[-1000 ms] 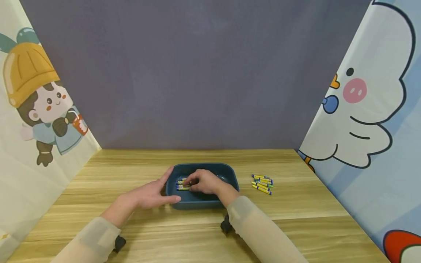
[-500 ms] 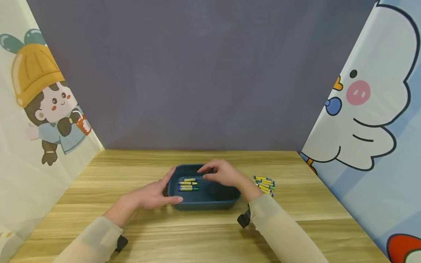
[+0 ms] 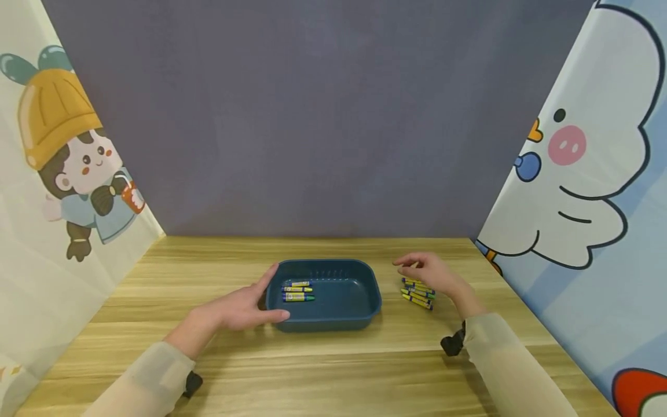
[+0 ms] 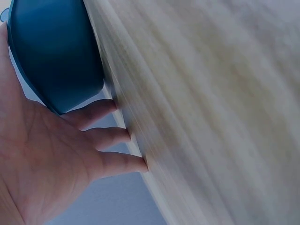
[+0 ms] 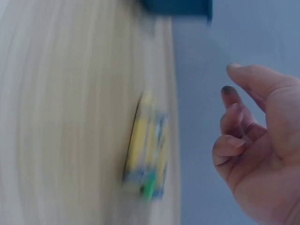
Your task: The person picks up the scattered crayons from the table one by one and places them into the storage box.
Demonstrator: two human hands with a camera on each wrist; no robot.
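A dark blue rectangular bin [image 3: 333, 324] sits on the table with several yellow-wrapped crayons [image 3: 297, 290] lying side by side in its left part. My left hand [image 3: 237, 308] is spread against the bin's left end, thumb over the front rim and index finger along the left side. In the left wrist view, three straight fingers [image 4: 119, 163] reach down to the tabletop beside the bin's wall. To the right, my right hand [image 3: 428, 272] hovers over a small pile of crayons [image 3: 417, 294], partly covering its far end. Nothing shows between its thumb and loosely bent fingers.
The wood-grain table [image 3: 312, 370] ends at a dark grey backdrop [image 3: 312, 127]. Cartoon-printed panels [image 3: 78, 162] flank it on both sides. Blur softens the crayon pile in the right wrist view.
My right hand has left the crayons in the bin, lifted out and moved right to above the pile. My left hand keeps its place at the bin's left end.
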